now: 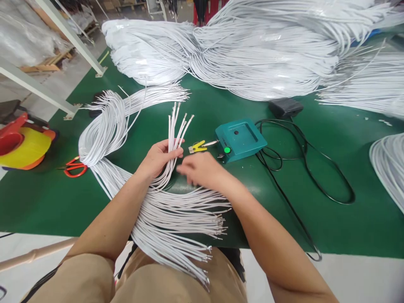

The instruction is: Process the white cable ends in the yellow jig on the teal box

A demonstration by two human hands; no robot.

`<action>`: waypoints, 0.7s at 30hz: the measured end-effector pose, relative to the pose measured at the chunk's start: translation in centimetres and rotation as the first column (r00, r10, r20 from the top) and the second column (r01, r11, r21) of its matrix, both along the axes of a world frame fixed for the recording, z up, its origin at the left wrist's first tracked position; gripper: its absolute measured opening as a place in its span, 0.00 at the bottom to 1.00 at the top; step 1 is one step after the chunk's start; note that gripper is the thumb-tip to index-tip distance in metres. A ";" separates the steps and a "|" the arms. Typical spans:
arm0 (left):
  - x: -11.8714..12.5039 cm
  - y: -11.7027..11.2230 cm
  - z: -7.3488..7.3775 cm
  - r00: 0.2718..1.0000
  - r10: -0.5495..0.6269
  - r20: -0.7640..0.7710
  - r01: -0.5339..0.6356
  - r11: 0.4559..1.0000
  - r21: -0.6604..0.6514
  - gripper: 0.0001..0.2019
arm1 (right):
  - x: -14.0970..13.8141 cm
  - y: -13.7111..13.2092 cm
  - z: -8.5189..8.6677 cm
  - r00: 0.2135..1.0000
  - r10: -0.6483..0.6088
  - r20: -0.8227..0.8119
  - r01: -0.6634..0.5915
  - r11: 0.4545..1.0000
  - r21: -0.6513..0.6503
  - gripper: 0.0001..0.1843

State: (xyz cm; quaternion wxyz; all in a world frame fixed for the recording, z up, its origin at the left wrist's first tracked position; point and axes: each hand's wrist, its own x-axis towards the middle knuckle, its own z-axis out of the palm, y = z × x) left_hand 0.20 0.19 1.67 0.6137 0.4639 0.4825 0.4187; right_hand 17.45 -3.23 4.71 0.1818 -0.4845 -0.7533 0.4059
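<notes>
My left hand [160, 158] is closed around several white cables [171, 134], their tipped ends pointing up and away from me. Close by on the right is my right hand [200, 168], its fingers smeared by motion; whether it holds anything does not show. Just beyond it, a yellow clip [198, 146] sits at the end of a metal rod on a teal box [241, 139] with a green button. A bundle of white cables [176, 210] fans out under my forearms, over the table edge and toward my lap. It runs left to a gathered, looped part [101, 141].
Large heaps of white cable [252, 50] cover the back of the green table [347, 168]. Red-handled scissors [75, 167] and a yellow and red tape dispenser [25, 143] are at left. A black cord [303, 147] loops right of the box; metal posts [75, 38] rise at left.
</notes>
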 end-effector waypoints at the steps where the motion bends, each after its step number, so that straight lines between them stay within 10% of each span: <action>1: 0.1 -0.1 0.0 1.000 -0.012 -0.021 0.012 1.000 0.022 0.22 | 0.6 0.7 0.2 0.977 -0.168 -0.129 0.165 0.986 -0.035 0.16; 4: 0.3 -0.6 0.1 0.987 -0.095 -0.131 0.102 0.994 0.050 0.19 | 1.7 2.2 0.1 0.748 -0.506 -0.431 0.476 0.860 -0.184 0.11; 7: 0.7 -1.1 0.4 0.980 -0.155 -0.126 0.161 0.986 0.042 0.16 | 1.6 2.5 -0.4 0.599 -0.516 -0.613 0.442 0.851 -0.284 0.12; 12: 1.4 -1.4 0.5 0.995 -0.088 0.049 0.084 0.993 0.086 0.15 | 0.0 1.8 -0.4 0.635 -0.416 -0.651 0.257 0.908 -0.330 0.14; 21: 1.3 -1.3 0.6 0.993 -0.017 -0.115 0.040 0.979 0.200 0.16 | -0.2 2.0 -1.2 0.563 -0.489 -0.666 0.364 0.870 -0.331 0.11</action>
